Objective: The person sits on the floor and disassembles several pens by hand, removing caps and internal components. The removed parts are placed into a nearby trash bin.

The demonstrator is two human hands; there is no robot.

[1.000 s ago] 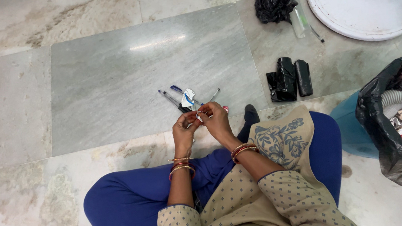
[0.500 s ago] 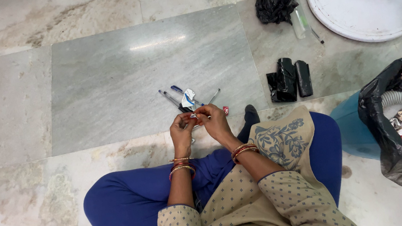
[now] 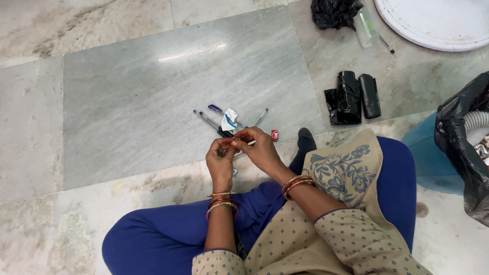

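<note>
A seated person is holding both hands close together just above the floor, the left hand (image 3: 221, 159) and right hand (image 3: 263, 147) pinching the two ends of a thin pen (image 3: 238, 151). Its long axis is running left to right between the closed fingertips, tilting slightly up toward the right hand. More pens (image 3: 211, 118) are lying on the floor (image 3: 136, 93) just beyond the fingers.

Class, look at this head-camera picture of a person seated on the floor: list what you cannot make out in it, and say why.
1. The small item pinched between the left hand and right hand: the fingers cover it and it is too small to identify.
2. The pens on the floor: their near ends are hidden behind the hands.
3. The bin with a black bag: cut off by the right edge.
4. The white round base: cut off by the top edge.
</note>
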